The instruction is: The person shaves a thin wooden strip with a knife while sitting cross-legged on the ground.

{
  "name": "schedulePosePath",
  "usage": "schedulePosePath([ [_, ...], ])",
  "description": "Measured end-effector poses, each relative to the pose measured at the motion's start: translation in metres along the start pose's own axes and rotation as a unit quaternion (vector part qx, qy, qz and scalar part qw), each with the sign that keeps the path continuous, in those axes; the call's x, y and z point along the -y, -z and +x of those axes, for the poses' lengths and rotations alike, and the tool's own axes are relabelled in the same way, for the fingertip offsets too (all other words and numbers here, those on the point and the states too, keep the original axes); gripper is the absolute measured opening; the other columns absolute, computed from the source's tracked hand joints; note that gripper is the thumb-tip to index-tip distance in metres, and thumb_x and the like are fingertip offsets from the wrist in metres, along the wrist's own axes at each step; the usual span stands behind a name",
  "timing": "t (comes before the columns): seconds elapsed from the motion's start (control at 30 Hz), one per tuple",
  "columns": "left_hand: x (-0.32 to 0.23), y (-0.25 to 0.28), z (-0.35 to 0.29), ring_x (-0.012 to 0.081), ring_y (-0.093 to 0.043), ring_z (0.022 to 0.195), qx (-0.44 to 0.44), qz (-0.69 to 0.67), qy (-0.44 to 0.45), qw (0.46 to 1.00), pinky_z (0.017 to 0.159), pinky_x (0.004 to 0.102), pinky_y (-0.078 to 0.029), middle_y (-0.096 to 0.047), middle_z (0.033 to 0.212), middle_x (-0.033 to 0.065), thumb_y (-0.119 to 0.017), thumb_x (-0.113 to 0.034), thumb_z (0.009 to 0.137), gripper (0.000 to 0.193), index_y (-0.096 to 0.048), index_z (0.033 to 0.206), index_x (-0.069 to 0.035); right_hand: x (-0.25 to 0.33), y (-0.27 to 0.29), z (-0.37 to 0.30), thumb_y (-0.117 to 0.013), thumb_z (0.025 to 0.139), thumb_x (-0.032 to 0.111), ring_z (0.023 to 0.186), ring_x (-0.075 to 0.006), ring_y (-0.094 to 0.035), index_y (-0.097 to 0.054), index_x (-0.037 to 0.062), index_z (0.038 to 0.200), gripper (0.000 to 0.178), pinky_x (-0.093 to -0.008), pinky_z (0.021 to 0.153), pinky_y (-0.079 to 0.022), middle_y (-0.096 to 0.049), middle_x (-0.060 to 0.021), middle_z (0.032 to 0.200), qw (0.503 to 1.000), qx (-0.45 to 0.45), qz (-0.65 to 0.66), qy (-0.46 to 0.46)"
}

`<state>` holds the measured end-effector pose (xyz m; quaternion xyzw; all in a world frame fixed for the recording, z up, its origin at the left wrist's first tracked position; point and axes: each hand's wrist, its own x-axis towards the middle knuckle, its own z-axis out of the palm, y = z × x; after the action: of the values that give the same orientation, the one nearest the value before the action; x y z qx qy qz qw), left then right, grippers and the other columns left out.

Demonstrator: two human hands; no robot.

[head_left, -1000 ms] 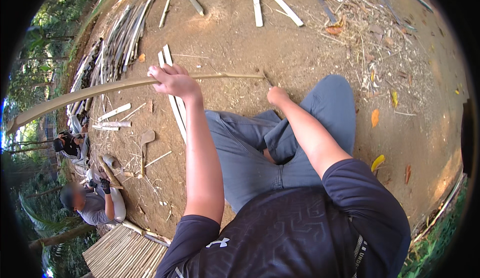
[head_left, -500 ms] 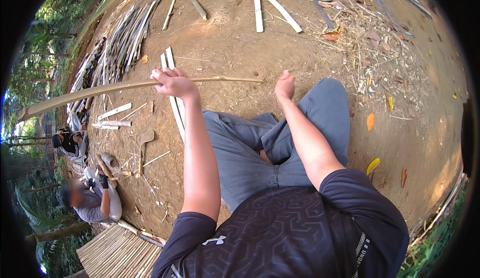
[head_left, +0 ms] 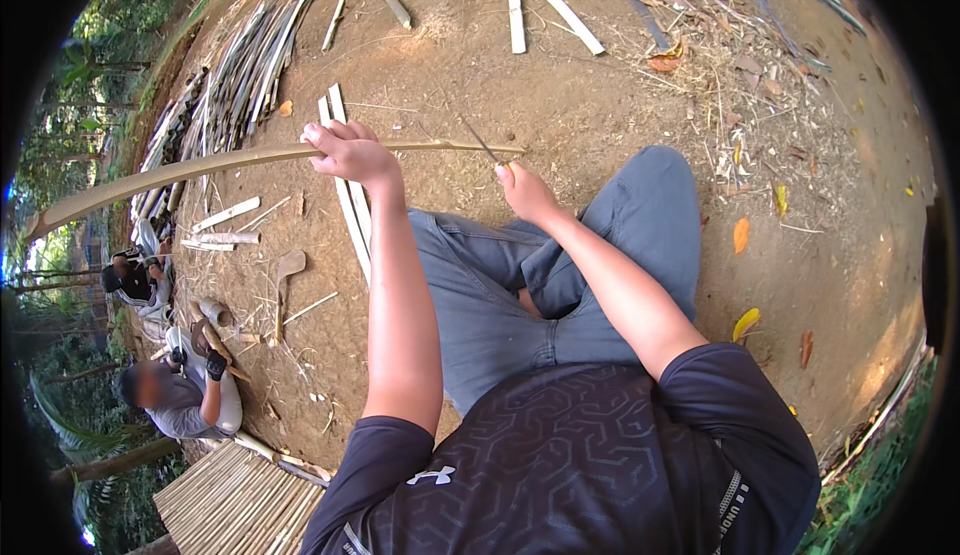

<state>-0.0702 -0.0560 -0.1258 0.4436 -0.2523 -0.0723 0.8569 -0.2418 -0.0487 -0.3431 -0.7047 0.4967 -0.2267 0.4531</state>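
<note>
My left hand (head_left: 350,153) is closed around a long, split bamboo strip (head_left: 220,160). The strip runs far out to the left, and its thinner end reaches in front of my knees. In my right hand (head_left: 527,193) is a knife (head_left: 480,141) with a thin dark blade, pointing up and left. The blade crosses the strip near its right end; whether it touches the strip I cannot tell. Most of the knife's handle is hidden in my fingers. Beside my left forearm, two pale flat strips (head_left: 352,217) lie on the ground.
A big pile of bamboo lengths (head_left: 235,85) lies at the far left, and several pale slats (head_left: 515,5) lie ahead. Shavings (head_left: 735,95) cover the ground at right. At left a gloved person (head_left: 195,395) sits working near a broad-headed tool (head_left: 288,270); another person (head_left: 140,280) sits behind.
My right hand has moved left and turned, bringing the knife blade into sight across the strip. My left hand and the strip have risen slightly in the picture.
</note>
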Motion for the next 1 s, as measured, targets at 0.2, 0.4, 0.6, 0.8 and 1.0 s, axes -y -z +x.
schedulePosePath([
  [0.2, -0.001, -0.013, -0.007, 0.0056, -0.017, 0.042, 0.011, 0.007, 0.003, 1.000, 0.039, 0.0278, -0.013, -0.024, 0.052, -0.0061, -0.044, -0.028, 0.104, 0.031, -0.029, 0.080, -0.016, -0.015, -0.007, 0.000, -0.039, 0.105, 0.040, 0.088, -0.0510, -0.065, -0.054, 0.0001, 0.112, 0.044, -0.0602, 0.079, -0.049, -0.067, -0.0325, 0.087, 0.996, -0.032, -0.025, -0.082],
  [0.4, -0.006, -0.007, -0.005, 0.0048, -0.021, 0.044, 0.023, 0.009, 0.007, 1.000, 0.040, 0.0269, -0.015, -0.026, 0.053, -0.0071, -0.045, -0.032, 0.105, 0.035, -0.028, 0.079, -0.017, 0.001, 0.004, 0.002, -0.038, 0.105, 0.041, 0.089, -0.0496, -0.067, -0.055, -0.0010, 0.114, 0.047, -0.0587, 0.079, -0.050, -0.068, -0.0310, 0.093, 0.997, 0.022, -0.049, -0.053],
  [0.6, -0.002, 0.002, 0.002, 0.0053, -0.022, 0.045, 0.003, 0.013, 0.014, 1.000, 0.041, 0.0276, -0.015, -0.026, 0.055, -0.0063, -0.048, -0.032, 0.105, 0.030, -0.030, 0.087, -0.014, 0.046, 0.019, -0.006, -0.038, 0.105, 0.036, 0.097, -0.0450, -0.068, -0.055, -0.0082, 0.119, 0.049, -0.0546, 0.084, -0.053, -0.069, -0.0307, 0.103, 0.992, 0.094, -0.051, -0.067],
  [0.8, 0.007, 0.001, 0.009, 0.0064, -0.019, 0.044, -0.035, 0.019, 0.026, 0.999, 0.040, 0.0289, -0.013, -0.022, 0.054, -0.0061, -0.045, -0.033, 0.105, 0.035, -0.026, 0.081, -0.015, -0.001, 0.013, 0.021, -0.038, 0.105, 0.037, 0.098, -0.0469, -0.067, -0.056, -0.0068, 0.118, 0.049, -0.0550, 0.085, -0.052, -0.067, -0.0328, 0.103, 0.993, 0.054, -0.052, -0.096],
  [1.0, 0.009, -0.003, 0.015, 0.0075, -0.015, 0.043, -0.039, 0.035, 0.003, 0.999, 0.041, 0.0297, -0.010, -0.019, 0.052, -0.0047, -0.040, -0.030, 0.106, 0.041, -0.018, 0.073, -0.016, -0.034, -0.009, 0.030, -0.037, 0.106, 0.034, 0.092, -0.0463, -0.068, -0.055, -0.0048, 0.113, 0.044, -0.0561, 0.084, -0.052, -0.069, -0.0287, 0.098, 0.989, 0.002, -0.057, -0.139],
])
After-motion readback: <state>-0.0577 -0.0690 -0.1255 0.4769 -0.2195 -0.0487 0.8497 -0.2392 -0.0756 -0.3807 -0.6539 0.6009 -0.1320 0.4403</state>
